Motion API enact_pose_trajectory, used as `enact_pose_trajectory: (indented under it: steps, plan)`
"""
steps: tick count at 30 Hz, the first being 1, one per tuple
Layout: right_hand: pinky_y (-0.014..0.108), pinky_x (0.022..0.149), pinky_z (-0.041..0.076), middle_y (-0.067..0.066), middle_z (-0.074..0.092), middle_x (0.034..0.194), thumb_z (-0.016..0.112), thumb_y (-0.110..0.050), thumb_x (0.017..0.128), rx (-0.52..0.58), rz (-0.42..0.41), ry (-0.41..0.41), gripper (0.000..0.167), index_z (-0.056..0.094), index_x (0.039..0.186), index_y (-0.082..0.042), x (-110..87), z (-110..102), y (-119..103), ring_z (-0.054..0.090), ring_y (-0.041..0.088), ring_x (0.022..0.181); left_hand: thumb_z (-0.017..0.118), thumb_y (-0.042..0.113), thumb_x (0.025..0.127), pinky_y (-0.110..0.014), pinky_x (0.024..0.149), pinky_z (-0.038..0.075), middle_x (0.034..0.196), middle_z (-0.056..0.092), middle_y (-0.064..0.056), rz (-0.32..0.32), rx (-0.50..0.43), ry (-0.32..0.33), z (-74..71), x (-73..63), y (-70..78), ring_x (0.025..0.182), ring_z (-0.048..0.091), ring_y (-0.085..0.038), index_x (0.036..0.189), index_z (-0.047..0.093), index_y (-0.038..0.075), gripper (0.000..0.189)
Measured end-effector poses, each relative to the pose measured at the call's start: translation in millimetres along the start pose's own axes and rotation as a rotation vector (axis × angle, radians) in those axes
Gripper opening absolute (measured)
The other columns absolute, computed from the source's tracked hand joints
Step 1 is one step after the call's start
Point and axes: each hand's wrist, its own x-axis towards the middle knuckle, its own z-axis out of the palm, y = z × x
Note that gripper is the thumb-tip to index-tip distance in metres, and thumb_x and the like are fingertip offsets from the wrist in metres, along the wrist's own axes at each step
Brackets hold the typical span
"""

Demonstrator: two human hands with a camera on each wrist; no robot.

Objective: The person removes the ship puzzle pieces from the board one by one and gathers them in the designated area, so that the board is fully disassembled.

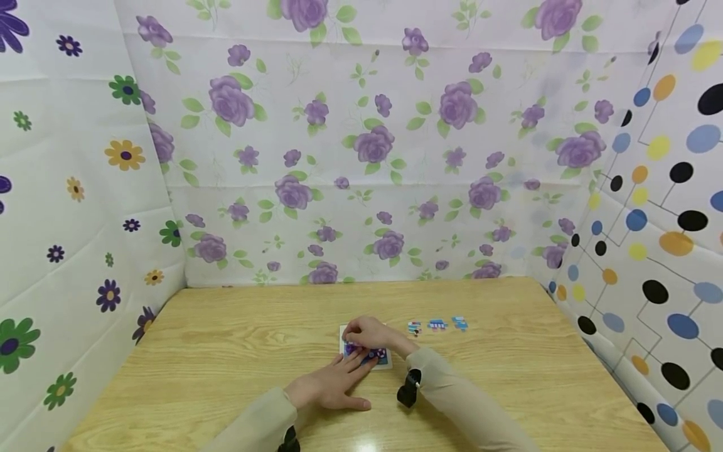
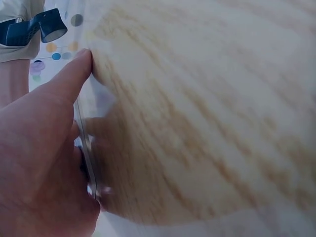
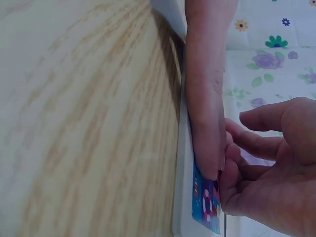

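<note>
A small jigsaw puzzle in a white-edged tray lies on the table under both hands, its blue and purple picture partly covered. My left hand rests flat, outstretched fingers across the near part of the picture and thumb out on the wood. Over the far left of the tray, my right hand bends its fingers down and pinches a puzzle piece, mostly hidden by the fingers. In the right wrist view, the thumb and fingertips of the right hand are right at the picture, beside a left finger and a printed life ring.
Three loose puzzle pieces lie in a row right of the tray: a striped one, a purple-blue one and a light blue one. The wooden table meets flower-printed cloth behind and patterned cloth at both sides.
</note>
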Motion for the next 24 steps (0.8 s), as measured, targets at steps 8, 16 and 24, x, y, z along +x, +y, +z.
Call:
enact_pose_trajectory:
  steps: [8, 16, 24]
  plan:
    - [0.023, 0.066, 0.048, 0.006, 0.070, 0.090, 0.051, -0.012, 0.099, -0.071, -0.020, 0.042, 0.022, 0.069, 0.105, -0.003, -1.6, -0.3, 1.9, 0.057, 0.008, 0.070, 0.046, 0.063, 0.093, -0.054, 0.120, 0.012, 0.165, 0.001, -0.002, -0.003, 0.000, 0.001, -0.2, -0.8, 1.5, 0.152, 0.002, -0.022, 0.157, 0.010, 0.023, 0.084]
    - [0.021, 0.063, 0.045, 0.005, 0.067, 0.081, 0.052, -0.007, 0.097, -0.194, -0.078, 0.043, 0.017, 0.068, 0.094, -0.002, -1.4, -0.1, 3.1, 0.053, 0.006, 0.063, 0.046, 0.063, 0.093, -0.053, 0.121, 0.011, 0.165, 0.001, -0.003, -0.004, -0.009, -0.008, -0.7, -0.7, 1.2, 0.152, 0.001, -0.022, 0.157, 0.009, 0.024, 0.084]
    - [0.024, 0.067, 0.046, 0.001, 0.062, 0.087, 0.053, -0.011, 0.097, -0.119, -0.017, 0.025, 0.008, 0.060, 0.098, -0.008, -4.9, -0.2, 1.5, 0.055, 0.009, 0.072, 0.047, 0.063, 0.093, -0.053, 0.121, 0.009, 0.165, 0.002, -0.003, -0.003, -0.031, -0.011, -0.4, 0.6, 0.7, 0.152, 0.001, -0.022, 0.157, 0.009, 0.024, 0.084]
